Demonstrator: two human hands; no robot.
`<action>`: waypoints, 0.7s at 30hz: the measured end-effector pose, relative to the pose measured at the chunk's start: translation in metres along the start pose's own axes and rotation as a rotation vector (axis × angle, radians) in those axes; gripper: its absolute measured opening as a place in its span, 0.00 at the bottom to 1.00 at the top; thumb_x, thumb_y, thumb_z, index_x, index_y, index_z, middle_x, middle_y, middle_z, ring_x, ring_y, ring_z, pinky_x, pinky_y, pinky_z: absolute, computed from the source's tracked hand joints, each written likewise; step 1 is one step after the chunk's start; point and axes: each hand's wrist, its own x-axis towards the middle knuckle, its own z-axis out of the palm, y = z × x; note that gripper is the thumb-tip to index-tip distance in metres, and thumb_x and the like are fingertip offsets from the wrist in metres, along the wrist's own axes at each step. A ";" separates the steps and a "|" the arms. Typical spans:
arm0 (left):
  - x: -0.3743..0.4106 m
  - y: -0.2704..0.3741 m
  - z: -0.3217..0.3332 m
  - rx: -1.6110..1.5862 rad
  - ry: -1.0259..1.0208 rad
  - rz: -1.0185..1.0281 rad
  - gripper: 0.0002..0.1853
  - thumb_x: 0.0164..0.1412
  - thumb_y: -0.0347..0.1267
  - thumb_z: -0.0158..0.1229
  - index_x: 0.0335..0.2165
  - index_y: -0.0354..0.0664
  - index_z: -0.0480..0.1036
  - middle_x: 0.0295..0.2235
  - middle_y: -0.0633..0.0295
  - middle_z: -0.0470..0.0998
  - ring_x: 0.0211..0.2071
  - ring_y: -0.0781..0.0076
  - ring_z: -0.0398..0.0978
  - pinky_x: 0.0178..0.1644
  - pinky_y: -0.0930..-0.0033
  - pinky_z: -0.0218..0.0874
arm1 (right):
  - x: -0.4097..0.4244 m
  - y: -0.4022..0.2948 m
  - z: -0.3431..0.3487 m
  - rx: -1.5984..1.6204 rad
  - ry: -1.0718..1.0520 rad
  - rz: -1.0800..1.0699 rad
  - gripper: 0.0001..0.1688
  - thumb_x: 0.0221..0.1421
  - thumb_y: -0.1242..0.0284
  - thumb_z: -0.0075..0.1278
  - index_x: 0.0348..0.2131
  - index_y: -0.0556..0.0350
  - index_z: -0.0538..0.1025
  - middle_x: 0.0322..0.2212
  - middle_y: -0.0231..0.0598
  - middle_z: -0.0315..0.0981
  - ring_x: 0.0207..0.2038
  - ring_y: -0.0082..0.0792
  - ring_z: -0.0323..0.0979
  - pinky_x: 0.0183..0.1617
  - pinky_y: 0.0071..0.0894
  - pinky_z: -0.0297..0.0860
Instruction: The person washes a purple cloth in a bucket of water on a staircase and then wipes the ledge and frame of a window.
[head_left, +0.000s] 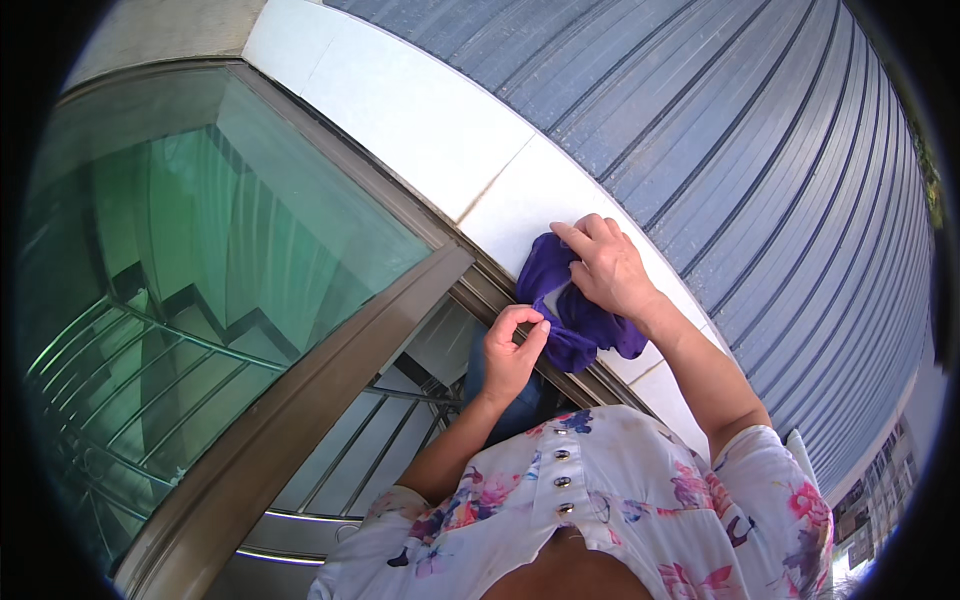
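A crumpled purple cloth (551, 266) lies across the white tiled sill (420, 142) and hangs over the inner edge onto the window track. My left hand (514, 349) pinches the near edge of the cloth between thumb and forefinger. On the far side, my right hand (609, 264) rests over the cloth with its fingers bent; whether it grips the fabric is hidden beneath the fingers. Between the hands a small whitish patch shows within the folds.
A sliding window with a brown metal frame (315, 397) and greenish glass (300, 225) stands to the left. Behind it are stairs with a metal railing (202, 345). Beyond the sill spreads a ribbed grey metal roof (720, 165). Buildings (874, 487) show far off at lower right.
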 end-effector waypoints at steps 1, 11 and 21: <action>0.003 0.002 0.001 -0.107 0.036 -0.028 0.08 0.50 0.17 0.54 0.30 0.36 0.67 0.31 0.66 0.67 0.30 0.83 0.64 0.35 0.81 0.57 | 0.003 -0.007 -0.006 0.028 -0.005 -0.065 0.27 0.37 0.80 0.50 0.42 0.51 0.73 0.34 0.40 0.66 0.37 0.42 0.66 0.39 0.36 0.66; 0.042 0.007 0.010 -0.124 0.248 -0.012 0.28 0.49 0.23 0.59 0.48 0.37 0.56 0.43 0.59 0.63 0.43 0.74 0.64 0.47 0.71 0.58 | 0.037 -0.049 -0.013 0.275 0.155 -0.407 0.15 0.31 0.78 0.55 0.28 0.54 0.73 0.28 0.35 0.64 0.27 0.36 0.70 0.27 0.28 0.69; 0.051 0.005 0.015 -0.538 0.147 -0.253 0.25 0.53 0.25 0.54 0.49 0.37 0.57 0.45 0.59 0.64 0.46 0.75 0.61 0.52 0.69 0.53 | 0.108 -0.059 0.022 1.212 0.034 0.032 0.09 0.50 0.80 0.46 0.33 0.58 0.74 0.37 0.34 0.66 0.41 0.23 0.64 0.46 0.20 0.62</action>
